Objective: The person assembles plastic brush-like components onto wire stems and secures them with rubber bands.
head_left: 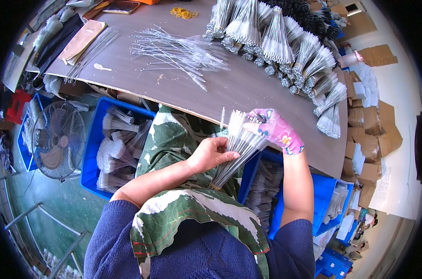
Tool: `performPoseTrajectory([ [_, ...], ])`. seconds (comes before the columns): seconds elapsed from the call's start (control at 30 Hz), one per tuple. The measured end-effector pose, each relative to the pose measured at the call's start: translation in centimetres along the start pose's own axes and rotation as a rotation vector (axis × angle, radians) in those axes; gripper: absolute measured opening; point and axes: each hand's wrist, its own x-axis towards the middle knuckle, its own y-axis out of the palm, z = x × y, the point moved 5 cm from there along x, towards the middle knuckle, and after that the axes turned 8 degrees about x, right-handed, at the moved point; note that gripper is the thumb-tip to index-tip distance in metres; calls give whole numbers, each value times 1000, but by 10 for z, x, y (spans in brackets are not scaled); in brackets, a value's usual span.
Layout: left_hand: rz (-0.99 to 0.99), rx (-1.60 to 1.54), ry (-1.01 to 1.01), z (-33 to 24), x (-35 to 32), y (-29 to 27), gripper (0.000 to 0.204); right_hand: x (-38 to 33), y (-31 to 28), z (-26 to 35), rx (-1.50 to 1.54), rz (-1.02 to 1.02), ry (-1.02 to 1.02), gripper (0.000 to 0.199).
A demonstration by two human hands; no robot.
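My left hand (213, 153), bare, grips a fanned bundle of thin white wire brushes (239, 144) held over my lap. My right hand (277, 131), in a flowered pink and purple glove, touches the upper tips of the same bundle near the table edge. The bundle's wire stems converge near my knee. A green and white patterned cloth (174, 135) covers my lap under the brushes.
The brown table (248, 88) carries loose wire brushes (178, 49), several tied brush bundles (276, 42) along its right side and yellow rubber bands (183, 12). Blue bins (92, 153) with brushes flank my legs. A floor fan (57, 139) stands left; cardboard boxes (373, 135) right.
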Motion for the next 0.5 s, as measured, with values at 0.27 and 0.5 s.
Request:
performPoseTrajectory([
  [0.27, -324, 254, 187, -38, -25, -29, 26, -25, -17, -17, 285, 33, -121, 26],
  [0.5, 452, -310, -47, -17, -26, 27, 70, -73, -1, 39, 171, 185, -330, 26],
])
